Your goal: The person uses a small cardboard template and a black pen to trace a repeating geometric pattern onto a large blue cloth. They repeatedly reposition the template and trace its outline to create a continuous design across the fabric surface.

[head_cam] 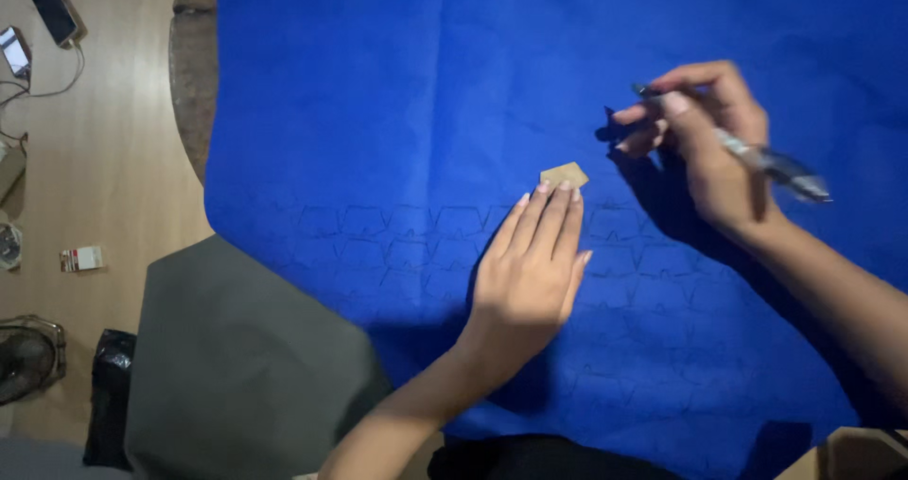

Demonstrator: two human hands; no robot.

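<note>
Cardboard template under left hand fingertips, on blue fabric

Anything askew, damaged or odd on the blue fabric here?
Nothing stands out. The blue fabric lies flat with rows of traced outlines. The left hand presses a small cardboard template; the right hand holds a pen.

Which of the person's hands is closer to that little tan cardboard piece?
Left. The left hand has its fingertips touching the cardboard piece; the right hand, holding a pen, is apart, to its right.
</note>
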